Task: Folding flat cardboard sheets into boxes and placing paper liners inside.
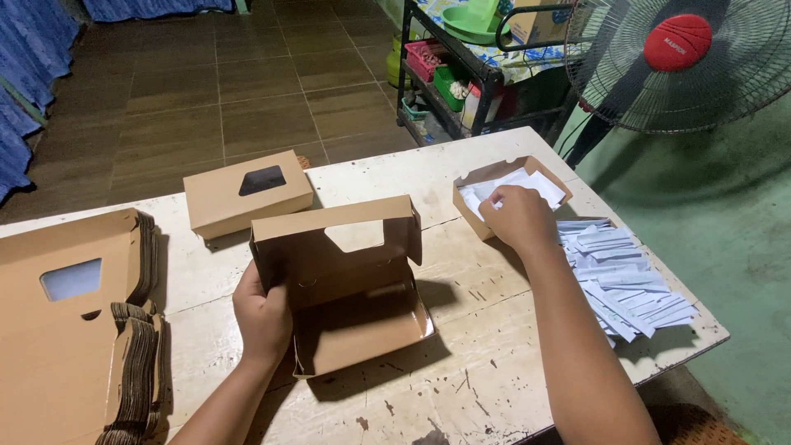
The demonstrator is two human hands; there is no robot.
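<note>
Brown cardboard formed the open window box (346, 288) at centre frame on the worn white table (461, 387). Left hand (262, 311) clamped the box's left wall, fingers closed on it. Right hand (517, 217), upper right, had fingertips pinched on white paper slips (515, 186) inside a small open carton (494, 175). Closed box (245, 194) stood upper left; flat blanks (74, 330) lay stacked at the left edge.

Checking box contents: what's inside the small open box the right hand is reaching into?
The small open box holds white paper sheets. The right hand rests on them at the near edge and covers that part, so what lies under the sheets cannot be seen.
</note>
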